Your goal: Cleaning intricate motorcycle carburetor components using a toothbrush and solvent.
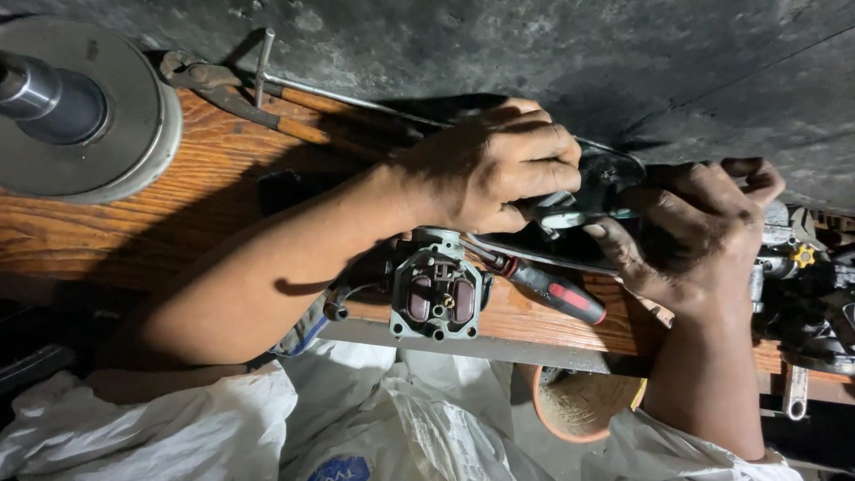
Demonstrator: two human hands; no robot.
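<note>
Metal carburetor [438, 296] lies on the wooden bench [178, 178]; just above it, the left hand [488, 169] pinches a small round part [565, 216], the right hand [704, 240] grips the dark plate [614, 174].

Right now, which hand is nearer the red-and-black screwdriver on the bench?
Right. The right hand sits just past the screwdriver handle's red end, almost touching. The left hand is above it, gripping a small part near the shaft.

Grainy varnished wood bench [205, 178] — dull cast-metal carburettor [438, 296], smooth metal pulley [125, 107].
</note>
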